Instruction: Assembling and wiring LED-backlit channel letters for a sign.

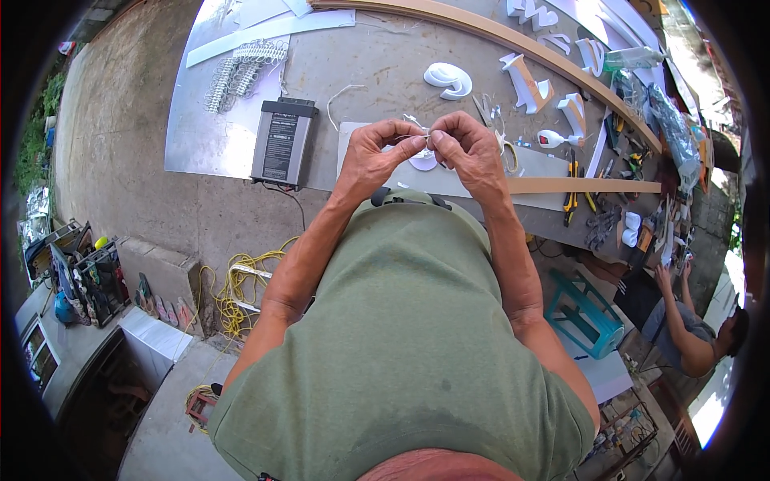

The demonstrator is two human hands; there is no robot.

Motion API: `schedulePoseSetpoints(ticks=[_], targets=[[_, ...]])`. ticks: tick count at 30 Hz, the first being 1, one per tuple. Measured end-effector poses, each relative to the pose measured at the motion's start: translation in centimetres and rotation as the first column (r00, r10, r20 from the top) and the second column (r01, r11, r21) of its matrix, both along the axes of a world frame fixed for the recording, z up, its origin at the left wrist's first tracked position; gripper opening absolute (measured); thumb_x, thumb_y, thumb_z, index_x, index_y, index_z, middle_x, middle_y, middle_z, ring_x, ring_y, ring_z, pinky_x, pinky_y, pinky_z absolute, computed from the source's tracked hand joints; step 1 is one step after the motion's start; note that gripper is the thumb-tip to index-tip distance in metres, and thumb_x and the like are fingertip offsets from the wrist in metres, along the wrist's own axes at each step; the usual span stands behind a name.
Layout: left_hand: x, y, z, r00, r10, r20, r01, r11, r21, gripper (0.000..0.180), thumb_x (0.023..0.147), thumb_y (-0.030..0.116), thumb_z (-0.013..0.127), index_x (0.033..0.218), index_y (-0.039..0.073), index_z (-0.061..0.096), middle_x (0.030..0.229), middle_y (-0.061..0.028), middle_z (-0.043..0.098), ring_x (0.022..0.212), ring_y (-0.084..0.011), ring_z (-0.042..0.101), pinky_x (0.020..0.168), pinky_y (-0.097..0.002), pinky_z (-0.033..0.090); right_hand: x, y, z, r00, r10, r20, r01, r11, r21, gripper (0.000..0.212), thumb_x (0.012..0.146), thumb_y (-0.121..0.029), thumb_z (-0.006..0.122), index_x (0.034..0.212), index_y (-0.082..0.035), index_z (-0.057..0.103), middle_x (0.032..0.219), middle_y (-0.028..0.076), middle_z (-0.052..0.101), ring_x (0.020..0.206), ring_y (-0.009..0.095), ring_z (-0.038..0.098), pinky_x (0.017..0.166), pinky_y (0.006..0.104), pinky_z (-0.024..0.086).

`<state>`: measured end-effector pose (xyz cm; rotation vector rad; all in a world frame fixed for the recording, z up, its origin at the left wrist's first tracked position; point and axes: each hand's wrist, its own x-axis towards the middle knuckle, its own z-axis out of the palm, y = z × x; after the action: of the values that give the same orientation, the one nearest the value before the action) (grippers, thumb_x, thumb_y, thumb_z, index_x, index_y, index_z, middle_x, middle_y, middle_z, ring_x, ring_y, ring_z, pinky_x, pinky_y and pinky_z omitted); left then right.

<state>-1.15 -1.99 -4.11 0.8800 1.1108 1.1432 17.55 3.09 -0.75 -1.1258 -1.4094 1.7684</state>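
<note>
My left hand (375, 156) and my right hand (472, 156) meet above the near edge of the workbench, with thumbs and forefingers pinched together. Between the fingertips runs a thin pale wire (427, 135); its far ends are hard to make out. Just beneath lies a small white piece (423, 161), partly hidden by my hands, on a grey-white sheet (453, 189). A pair of scissors (484, 109) rests beyond my right hand. To the left of my left hand stands a grey and black power supply box (282, 147) with a cable.
Coiled strings of small white modules (245, 70) lie at the far left. White channel letter shapes (525, 86), a white glue bottle (553, 139), yellow-black pliers (571, 192) and a long brown strip (513, 32) occupy the right. A green stool (589, 313) stands near a seated person (690, 329).
</note>
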Motion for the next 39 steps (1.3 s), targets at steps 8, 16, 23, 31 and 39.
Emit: schedulePoseSetpoints(ticks=[8, 16, 23, 31, 39], targets=[[-0.9, -0.2, 0.7, 0.980, 0.037, -0.197, -0.036, 0.999, 0.009, 0.013, 0.091, 0.009, 0.075, 0.099, -0.001, 0.074, 0.086, -0.0016, 0.071, 0.079, -0.0052, 0.063, 0.069, -0.0198, 0.050, -0.4, -0.3, 0.8, 0.955, -0.044, 0.292, -0.120, 0.847, 0.518, 0.023, 0.086, -0.002, 0.071, 0.108, -0.007, 0.069, 0.093, 0.004, 0.067, 0.071, 0.011, 0.061, 0.059, 0.0263, 0.049], [-0.7, -0.2, 1.6, 0.969, 0.015, -0.247, -0.019, 1.000, -0.011, 0.014, 0.090, 0.012, 0.076, 0.096, 0.000, 0.075, 0.082, -0.0011, 0.071, 0.076, -0.0048, 0.061, 0.065, -0.0197, 0.048, -0.8, -0.4, -0.3, 0.942, -0.090, 0.324, -0.152, 0.746, 0.649, 0.012, 0.083, -0.004, 0.073, 0.094, -0.007, 0.070, 0.091, 0.007, 0.066, 0.073, 0.021, 0.066, 0.061, 0.0337, 0.052], [-1.0, -0.2, 1.5, 0.966, -0.036, -0.257, 0.037, 0.999, 0.001, 0.016, 0.090, 0.013, 0.077, 0.097, -0.001, 0.075, 0.081, -0.0024, 0.071, 0.074, -0.0058, 0.061, 0.065, -0.0211, 0.049, -0.7, -0.2, 0.1, 0.930, -0.125, 0.347, -0.192, 0.639, 0.745, 0.013, 0.079, -0.005, 0.075, 0.090, -0.008, 0.070, 0.086, 0.005, 0.066, 0.077, 0.024, 0.066, 0.064, 0.0356, 0.053], [-1.3, -0.1, 2.3, 0.977, -0.049, -0.209, 0.053, 0.998, 0.016, 0.018, 0.087, 0.013, 0.078, 0.095, -0.003, 0.076, 0.079, -0.0046, 0.073, 0.072, -0.0069, 0.063, 0.064, -0.0230, 0.050, -0.5, 0.0, 0.6, 0.920, -0.123, 0.372, -0.245, 0.560, 0.792, 0.015, 0.076, -0.003, 0.076, 0.089, -0.007, 0.070, 0.086, 0.006, 0.067, 0.077, 0.023, 0.065, 0.065, 0.0351, 0.053], [-1.1, -0.4, 2.4, 0.984, -0.064, -0.165, 0.062, 0.998, -0.014, 0.011, 0.089, 0.009, 0.072, 0.092, -0.001, 0.074, 0.078, -0.0004, 0.069, 0.073, -0.0052, 0.059, 0.064, -0.0219, 0.048, -1.2, -0.5, 1.0, 0.932, -0.124, 0.341, -0.243, 0.487, 0.839, 0.014, 0.072, 0.001, 0.071, 0.082, -0.004, 0.064, 0.078, 0.006, 0.060, 0.071, 0.023, 0.060, 0.060, 0.0349, 0.051]])
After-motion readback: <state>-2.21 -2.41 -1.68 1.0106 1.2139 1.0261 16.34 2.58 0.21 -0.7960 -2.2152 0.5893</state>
